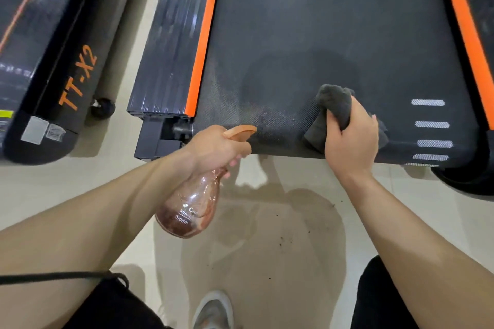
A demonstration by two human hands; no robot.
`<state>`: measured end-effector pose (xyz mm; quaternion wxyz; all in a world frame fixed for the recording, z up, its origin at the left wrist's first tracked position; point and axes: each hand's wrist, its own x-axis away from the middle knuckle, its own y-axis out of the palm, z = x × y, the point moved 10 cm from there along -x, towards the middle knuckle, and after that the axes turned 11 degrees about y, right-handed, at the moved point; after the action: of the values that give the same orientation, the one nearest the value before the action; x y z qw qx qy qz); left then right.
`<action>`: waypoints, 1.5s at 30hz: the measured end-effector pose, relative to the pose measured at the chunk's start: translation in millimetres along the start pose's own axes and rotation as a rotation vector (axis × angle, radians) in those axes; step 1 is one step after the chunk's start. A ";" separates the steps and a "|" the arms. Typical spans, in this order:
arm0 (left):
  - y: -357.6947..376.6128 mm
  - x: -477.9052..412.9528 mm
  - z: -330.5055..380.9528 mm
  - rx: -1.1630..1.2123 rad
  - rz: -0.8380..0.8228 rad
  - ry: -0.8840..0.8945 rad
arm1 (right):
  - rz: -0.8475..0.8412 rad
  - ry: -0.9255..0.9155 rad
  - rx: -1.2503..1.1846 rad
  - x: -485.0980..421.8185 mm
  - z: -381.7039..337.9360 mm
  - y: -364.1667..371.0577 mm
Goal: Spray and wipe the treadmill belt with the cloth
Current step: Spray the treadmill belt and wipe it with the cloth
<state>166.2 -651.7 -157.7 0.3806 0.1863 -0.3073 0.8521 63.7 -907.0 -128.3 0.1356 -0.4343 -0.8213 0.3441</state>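
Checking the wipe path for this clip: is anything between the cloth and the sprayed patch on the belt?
Nothing visible. The cloth in the right hand sits on the belt; only bare belt separates it from the droplets to its left. The left hand's bottle is at the near edge.

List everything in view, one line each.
treadmill belt: one, black, centre
side rails: two, orange, flanking the belt
belt markings: four, white, belt's near right corner
spray bottle: one, clear pinkish, orange head, at belt's near end
cloth: one, dark grey, bunched on belt
second treadmill: one, black, orange "TT-X2", left
floor: one, beige, with dark specks
shoe: one, grey, bottom centre
left hand: one, grips spray bottle
right hand: one, grips cloth on belt
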 end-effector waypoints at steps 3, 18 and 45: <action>-18.4 7.8 -5.0 0.033 0.094 0.009 | -0.056 -0.053 0.166 -10.4 -23.3 31.5; -69.1 14.4 5.7 0.258 0.218 0.088 | -0.383 -0.772 0.708 47.8 -23.7 77.1; -92.3 -24.0 -1.2 0.514 0.383 0.001 | -0.129 -0.331 0.555 27.2 -91.8 122.2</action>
<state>251.9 -615.5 -136.6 0.1537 0.2148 -0.1113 0.9581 171.5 -796.8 -147.2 0.1352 -0.2659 -0.7329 0.6115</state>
